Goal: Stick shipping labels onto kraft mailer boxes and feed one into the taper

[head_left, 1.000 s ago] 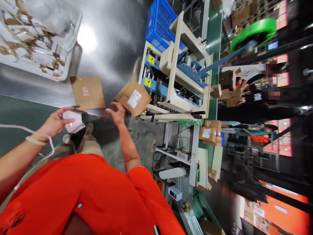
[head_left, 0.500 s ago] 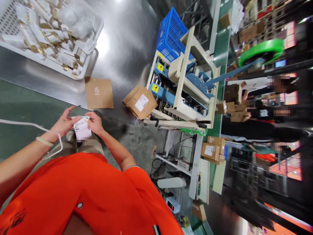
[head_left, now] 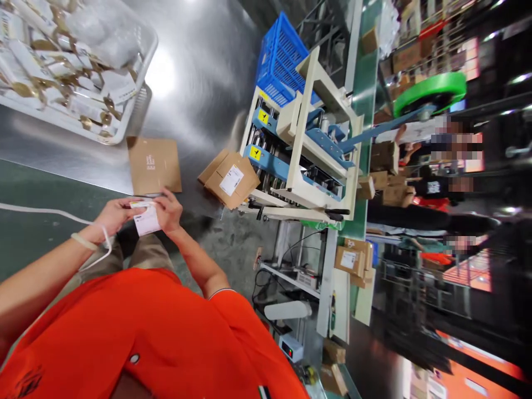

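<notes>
Between my two hands, in front of my body, is a white printed label (head_left: 146, 220). My left hand (head_left: 115, 217) pinches its upper left edge. My right hand (head_left: 168, 211) has its fingers closed on the upper right edge, near the table's rim. Just beyond my fingers a flat brown cardboard box (head_left: 154, 165) with white print lies on the metal table (head_left: 195, 72). To its right, a second brown carton (head_left: 231, 178) bears a white label and sits at the foot of the roller machine.
A white plastic basket (head_left: 124, 124) of white tubes with gold caps stands at the upper left. On the right are a cream-framed carton sealing machine (head_left: 297, 166) and a blue crate (head_left: 279, 61). A white cord (head_left: 45, 208) crosses my left wrist. Co-workers stand farther right among cartons.
My left hand's fingers have closed into a pinch on the label's edge, and my right hand has come nearer the flat box. The view has shifted slightly.
</notes>
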{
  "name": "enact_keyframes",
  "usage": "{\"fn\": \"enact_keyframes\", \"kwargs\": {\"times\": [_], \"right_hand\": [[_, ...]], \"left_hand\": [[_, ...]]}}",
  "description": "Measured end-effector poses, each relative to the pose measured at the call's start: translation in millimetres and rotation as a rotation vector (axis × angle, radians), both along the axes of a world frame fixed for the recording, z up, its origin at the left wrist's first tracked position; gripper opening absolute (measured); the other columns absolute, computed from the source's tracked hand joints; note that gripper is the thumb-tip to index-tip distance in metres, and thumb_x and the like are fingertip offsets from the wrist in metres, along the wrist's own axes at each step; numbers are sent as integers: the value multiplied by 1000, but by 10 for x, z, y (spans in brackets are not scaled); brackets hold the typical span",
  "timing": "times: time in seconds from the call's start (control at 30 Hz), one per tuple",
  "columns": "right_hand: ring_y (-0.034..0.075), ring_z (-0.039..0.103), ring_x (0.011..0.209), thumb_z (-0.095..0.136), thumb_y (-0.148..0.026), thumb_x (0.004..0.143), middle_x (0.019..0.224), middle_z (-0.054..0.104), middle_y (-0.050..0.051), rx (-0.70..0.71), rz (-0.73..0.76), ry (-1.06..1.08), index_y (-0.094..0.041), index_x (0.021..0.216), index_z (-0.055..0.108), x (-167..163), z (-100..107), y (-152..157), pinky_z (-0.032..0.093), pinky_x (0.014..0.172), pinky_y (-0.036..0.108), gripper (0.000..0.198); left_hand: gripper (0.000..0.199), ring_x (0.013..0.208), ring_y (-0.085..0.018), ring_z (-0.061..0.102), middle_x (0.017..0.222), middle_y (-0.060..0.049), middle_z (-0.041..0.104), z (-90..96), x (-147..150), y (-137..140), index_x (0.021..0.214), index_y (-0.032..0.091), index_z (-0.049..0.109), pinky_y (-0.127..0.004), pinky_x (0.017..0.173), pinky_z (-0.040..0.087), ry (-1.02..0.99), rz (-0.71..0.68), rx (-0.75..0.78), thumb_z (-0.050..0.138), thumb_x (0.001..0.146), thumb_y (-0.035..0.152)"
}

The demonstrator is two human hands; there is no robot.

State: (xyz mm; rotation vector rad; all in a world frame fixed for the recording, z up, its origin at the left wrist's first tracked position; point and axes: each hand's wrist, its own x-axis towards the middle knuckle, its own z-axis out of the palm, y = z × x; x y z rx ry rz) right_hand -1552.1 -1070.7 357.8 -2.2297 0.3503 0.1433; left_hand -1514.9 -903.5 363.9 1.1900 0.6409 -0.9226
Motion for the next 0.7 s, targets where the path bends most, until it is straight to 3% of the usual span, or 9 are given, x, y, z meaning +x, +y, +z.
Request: {"fn": "enact_keyframes", "kwargs": {"times": [0.07,0.17,0.27,0.37,0.5,0.57,0.63,0.7], "right_hand": [[17,62,123,67,-14,91,135,63,11,-66,-61,-11,-17,92,75,309,-11,-202,52,100,23,8],[19,59,123,69,-14,89,127,62,10,-131,-108,8,-16,89,73,947,-96,-488,49,107,28,4],[17,57,121,74,-11,85,123,62,8,-116,-57,-3,-14,84,72,1537,-220,-638,41,115,31,4],[15,52,121,76,-11,85,127,62,6,-109,-1,21,-11,85,72,1887,-348,-647,36,116,28,4],[15,43,128,73,-17,92,134,59,4,-135,59,100,-8,96,74,2022,-461,-618,32,119,32,10],[16,40,133,72,-17,93,142,55,5,-147,89,114,-7,113,72,2006,-454,-610,29,121,37,22],[20,34,144,71,-14,94,155,45,8,-182,86,92,-10,138,62,1938,-409,-571,24,124,44,45],[25,19,156,68,-13,97,165,34,11,-237,104,18,-13,154,46,1810,-363,-482,16,128,49,62]], "left_hand": [[59,85,-28,73,101,-17,76,-51,-7,-87,90,13,78,-39,80,62,81,-60,-59,102,37,23],[55,91,-32,74,111,-21,74,-109,-32,-219,87,12,78,-40,83,63,211,-111,-133,103,38,21],[46,96,-31,75,115,-19,74,-150,-25,-359,87,12,77,-37,87,64,297,-86,-180,100,47,14],[35,97,-30,75,113,-19,74,-211,23,-481,90,8,76,-37,92,62,342,-75,-179,92,59,6],[14,98,-26,74,107,-16,75,-352,15,-538,89,6,74,-33,92,60,381,-65,-149,77,75,3],[11,101,-26,74,103,-14,75,-437,-62,-492,88,7,74,-33,91,58,404,-110,-137,70,79,3],[10,105,-28,73,98,-12,75,-516,-164,-384,88,7,74,-34,88,57,380,-228,-95,69,79,8],[20,103,-29,73,94,-11,74,-576,-236,-225,90,8,74,-34,86,56,221,-426,14,73,78,24]]}}
